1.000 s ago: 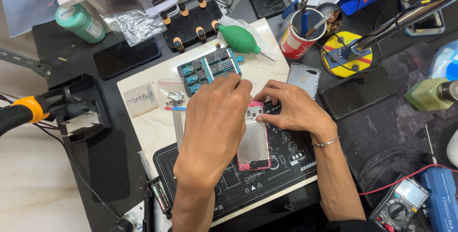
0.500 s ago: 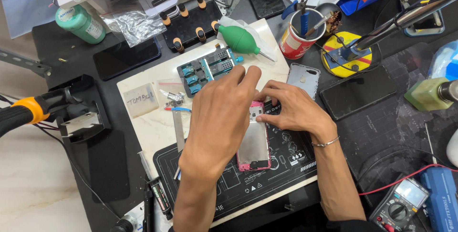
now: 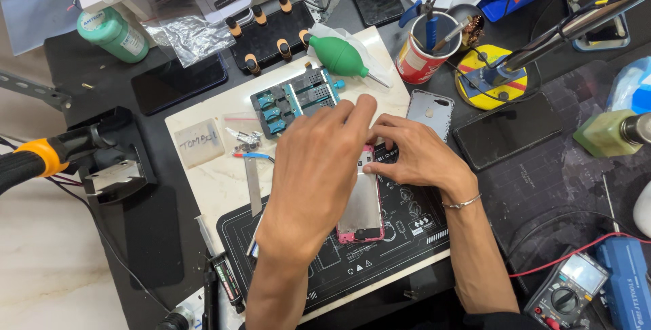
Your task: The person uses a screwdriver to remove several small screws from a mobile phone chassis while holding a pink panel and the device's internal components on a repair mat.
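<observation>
Both hands press on the pink-framed opened phone with bare metal back (image 3: 363, 208), lying flat on the black printed mat (image 3: 407, 231) on the counter. Left hand (image 3: 319, 167) and right hand (image 3: 417, 157) pinch its top end, grip closed there. It looks light, thin and fragile; best held by the frame edges.

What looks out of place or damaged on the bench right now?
The pink phone under both hands lies opened, its metal inside bare. Its grey back cover sits apart by the red cup. Loose small parts lie scattered on the white board.
</observation>
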